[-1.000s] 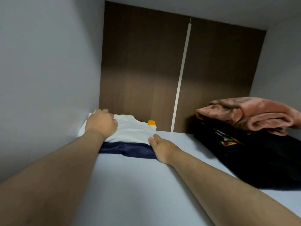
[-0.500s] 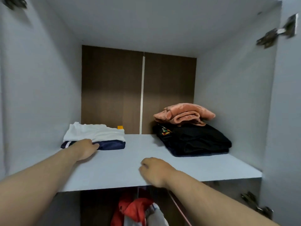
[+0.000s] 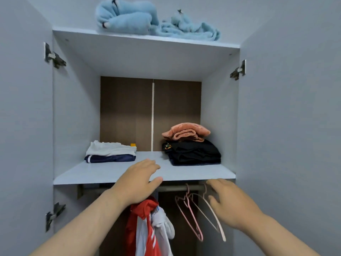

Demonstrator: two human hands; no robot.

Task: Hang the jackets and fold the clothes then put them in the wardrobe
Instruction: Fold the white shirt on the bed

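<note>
While left hand (image 3: 136, 183) and right hand (image 3: 232, 202) hover open and empty, wardrobe (image 3: 73, 117) shelf (image 3: 103, 172) holds black pile (image 3: 193, 154) at 3 o'clock, white-over-navy folded pile (image 3: 110, 153) at 9. Red jacket (image 3: 143, 209) hangs at 6, pink hangers (image 3: 192, 218) at 5.

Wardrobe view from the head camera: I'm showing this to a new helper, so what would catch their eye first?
The red and white jacket hanging from the rail below the shelf stands out first, low in the middle. Then the fluffy light blue bundle on top of the wardrobe, and the salmon-pink cloth on the black pile at the shelf's right. The left hand and right hand hover open in front.
</note>
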